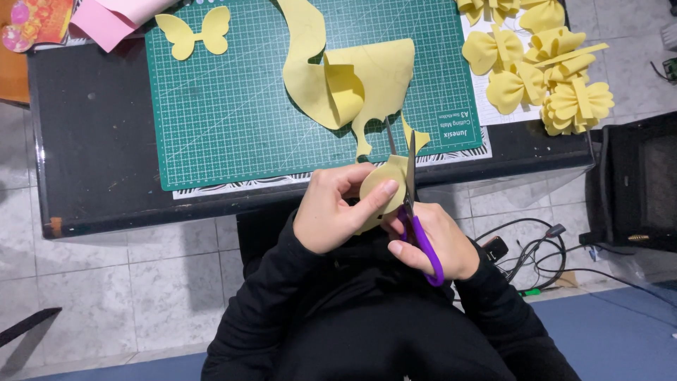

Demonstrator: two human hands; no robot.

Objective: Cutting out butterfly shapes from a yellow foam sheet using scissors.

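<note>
Snipping soft yellow foam sheet (367, 85), purple-handled scissors (412, 204); probably rounded piece.

There is a single view, from a camera worn on the person's head. It looks almost straight down, from close above, onto the near edge of the dark worktop (92, 141), the person's lap and the tiled floor (141, 282). The worktop's far side is cut off at the top.

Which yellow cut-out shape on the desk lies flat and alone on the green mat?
The flat butterfly cut-out at the mat's far-left corner; the bows sit piled off the mat.
</note>
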